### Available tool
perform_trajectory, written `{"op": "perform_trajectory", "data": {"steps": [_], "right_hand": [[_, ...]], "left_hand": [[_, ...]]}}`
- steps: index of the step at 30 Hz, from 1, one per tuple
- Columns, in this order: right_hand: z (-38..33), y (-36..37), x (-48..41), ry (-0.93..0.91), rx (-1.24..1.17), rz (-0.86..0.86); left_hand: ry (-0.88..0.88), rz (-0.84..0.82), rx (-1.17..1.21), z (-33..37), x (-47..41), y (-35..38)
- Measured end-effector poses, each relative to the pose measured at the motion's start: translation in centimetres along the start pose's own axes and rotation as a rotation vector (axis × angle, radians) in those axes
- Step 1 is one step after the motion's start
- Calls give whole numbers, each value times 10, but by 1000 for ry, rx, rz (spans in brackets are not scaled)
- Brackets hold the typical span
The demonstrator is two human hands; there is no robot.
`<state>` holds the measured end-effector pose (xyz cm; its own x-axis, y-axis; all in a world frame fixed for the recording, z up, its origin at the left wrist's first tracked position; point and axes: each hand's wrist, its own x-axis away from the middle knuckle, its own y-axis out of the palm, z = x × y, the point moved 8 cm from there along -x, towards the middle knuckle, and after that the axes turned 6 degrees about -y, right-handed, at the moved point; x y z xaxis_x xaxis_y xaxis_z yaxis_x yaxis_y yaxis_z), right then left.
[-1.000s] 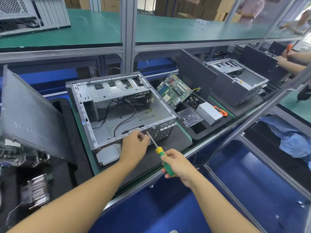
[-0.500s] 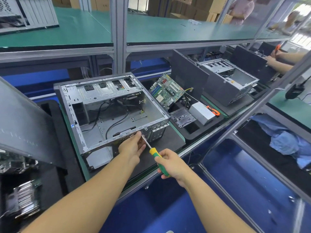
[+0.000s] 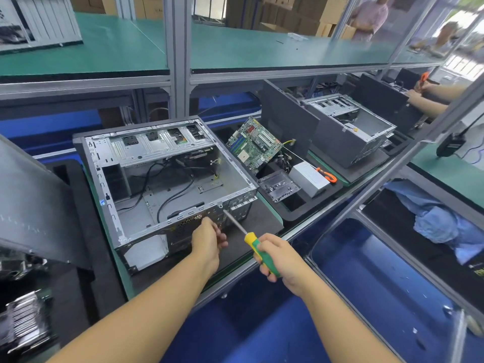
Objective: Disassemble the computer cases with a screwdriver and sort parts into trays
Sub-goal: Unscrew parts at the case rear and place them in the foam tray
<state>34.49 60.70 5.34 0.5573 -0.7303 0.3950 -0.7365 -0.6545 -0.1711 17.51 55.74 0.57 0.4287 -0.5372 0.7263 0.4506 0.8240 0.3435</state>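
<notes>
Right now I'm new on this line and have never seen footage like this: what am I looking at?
No machine here: these are a person's two bare hands, filmed by one camera worn on their head, looking down. An opened computer case lies on a black mat. The right hand grips a yellow-green screwdriver whose tip meets a tab on the case's near edge. The left hand sits curled at the case's rear; whether it pinches anything is unclear. To the right, a black tray holds a green motherboard and a silver box.
</notes>
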Motion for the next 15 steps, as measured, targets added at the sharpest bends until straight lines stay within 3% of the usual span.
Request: {"op": "perform_trajectory", "data": {"steps": [6, 9, 15], "right_hand": [[-7, -56, -24, -9, -218, 203], [-10, -98, -43, -7, -264, 336], [-11, -191, -90, -7, -279, 469]], "left_hand": [[-93, -301, -455, -33, -2, 66], [-61, -442, -558, -41, -5, 126], [-56, -282, -379, -45, -63, 230]]}}
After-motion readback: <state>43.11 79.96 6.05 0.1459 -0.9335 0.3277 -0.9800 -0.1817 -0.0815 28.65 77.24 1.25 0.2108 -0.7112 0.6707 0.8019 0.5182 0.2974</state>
